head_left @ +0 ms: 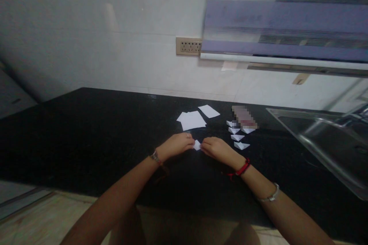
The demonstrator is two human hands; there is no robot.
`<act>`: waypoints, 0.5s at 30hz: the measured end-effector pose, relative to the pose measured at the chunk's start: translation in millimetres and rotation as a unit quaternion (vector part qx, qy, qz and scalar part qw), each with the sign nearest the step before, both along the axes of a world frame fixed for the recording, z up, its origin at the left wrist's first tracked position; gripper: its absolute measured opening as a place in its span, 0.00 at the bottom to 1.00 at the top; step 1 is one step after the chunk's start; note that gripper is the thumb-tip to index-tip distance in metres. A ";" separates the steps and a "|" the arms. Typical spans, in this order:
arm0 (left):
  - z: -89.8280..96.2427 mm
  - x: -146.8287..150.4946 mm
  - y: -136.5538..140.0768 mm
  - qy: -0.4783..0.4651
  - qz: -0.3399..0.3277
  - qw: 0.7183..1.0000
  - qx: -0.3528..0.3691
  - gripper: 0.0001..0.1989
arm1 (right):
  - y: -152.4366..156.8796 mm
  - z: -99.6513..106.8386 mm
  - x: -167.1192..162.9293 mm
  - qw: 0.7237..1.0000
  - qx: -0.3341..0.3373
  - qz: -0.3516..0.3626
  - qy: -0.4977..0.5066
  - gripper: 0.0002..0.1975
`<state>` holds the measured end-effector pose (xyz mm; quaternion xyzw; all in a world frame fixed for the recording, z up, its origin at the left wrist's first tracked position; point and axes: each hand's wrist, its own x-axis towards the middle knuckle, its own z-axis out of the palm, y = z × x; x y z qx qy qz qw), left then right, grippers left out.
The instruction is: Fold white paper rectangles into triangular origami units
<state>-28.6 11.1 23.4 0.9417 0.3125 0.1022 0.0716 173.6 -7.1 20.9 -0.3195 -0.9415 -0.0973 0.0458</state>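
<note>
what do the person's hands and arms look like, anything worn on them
No gloves or sleeves show. The left hand wears a thin, pale ring, with a dark metallic-looking band around its wrist. The right hand has a red cord bracelet with loose ends at its wrist, and a silvery bangle farther up the forearm.

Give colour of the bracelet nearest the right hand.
Red bracelet, best seen in the head view.

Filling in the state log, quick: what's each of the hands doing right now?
Left hand: closed, holding the left edge of the small white paper.
Right hand: closed, holding its right edge.
</note>
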 end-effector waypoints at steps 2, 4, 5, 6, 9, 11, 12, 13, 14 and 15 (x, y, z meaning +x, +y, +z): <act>-0.5 0.6 0.0 0.005 -0.001 1.000 0.008 0.12 | 1.0 -0.5 0.6 1.000 -0.012 -0.004 0.021 0.10; -1.2 0.9 0.4 0.009 -0.001 1.000 0.015 0.13 | 2.2 -1.5 1.1 0.999 -0.021 -0.013 0.041 0.11; -1.5 1.2 0.7 0.011 0.001 1.000 0.020 0.13 | 2.7 -2.1 1.1 0.998 -0.023 -0.018 0.047 0.11; -1.9 1.4 0.8 0.015 0.002 1.000 0.026 0.12 | 3.2 -2.5 0.9 0.998 -0.024 -0.022 0.049 0.12; -2.1 2.4 0.0 0.025 0.006 0.999 0.039 0.12 | 3.3 -3.0 -1.0 0.998 -0.020 -0.026 0.045 0.12; -2.0 3.0 -1.6 0.027 0.013 0.999 0.040 0.11 | 2.5 -2.7 -2.7 0.999 -0.010 -0.032 0.038 0.12; -2.1 3.3 -2.3 0.026 0.020 0.999 0.038 0.11 | 2.0 -2.5 -3.4 0.998 -0.007 -0.041 0.036 0.11; -2.4 3.4 -2.9 0.024 0.028 0.999 0.036 0.11 | 1.6 -2.5 -4.0 0.998 -0.008 -0.052 0.037 0.11; -3.0 3.5 -3.2 0.021 0.037 0.999 0.031 0.11 | 1.4 -2.6 -4.4 0.997 -0.012 -0.064 0.040 0.10; -3.9 3.6 -3.1 0.016 0.048 0.998 0.025 0.11 | 1.3 -2.9 -4.5 0.996 -0.020 -0.075 0.046 0.10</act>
